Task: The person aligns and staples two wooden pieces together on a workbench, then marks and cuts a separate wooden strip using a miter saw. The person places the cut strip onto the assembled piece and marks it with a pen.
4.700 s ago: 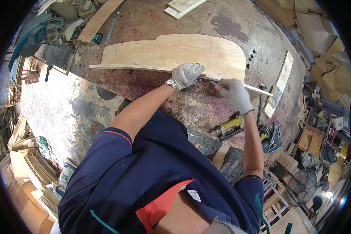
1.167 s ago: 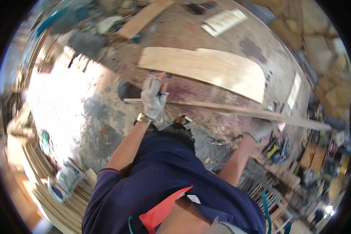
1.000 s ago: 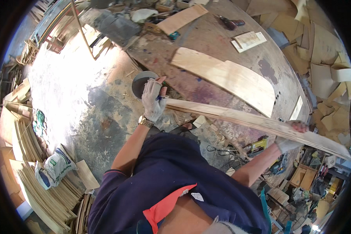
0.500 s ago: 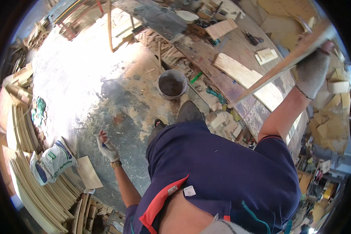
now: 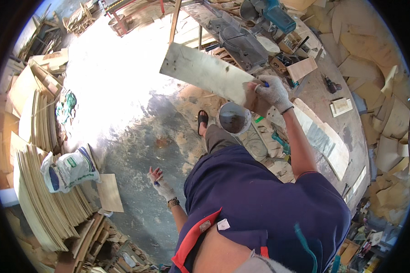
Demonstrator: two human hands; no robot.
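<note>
My right hand (image 5: 274,93), in a pale knit glove with bare fingertips, is closed on one end of a long pale wooden board (image 5: 205,68). The board stretches out to the left, its broad face showing, with a few dark marks on it. Below its held end stands a bucket (image 5: 235,118) with dark contents. Low on the left, my left hand (image 5: 163,185), gloved the same way, hangs over the floor with its fingers apart. Small blue spots show at both gloves; I cannot make out what they are.
A long workbench (image 5: 346,132) on the right carries flat boards (image 5: 325,141), a drill (image 5: 332,85) and a saw machine (image 5: 278,17). Stacked curved wood sheets (image 5: 48,200) stand at left under a white sack (image 5: 73,168). Wood scraps (image 5: 127,255) lie at lower left.
My right hand has swung the board from the far right over the bench to the front, over the bucket. The body has turned and one foot has stepped forward. My left hand stays free.
</note>
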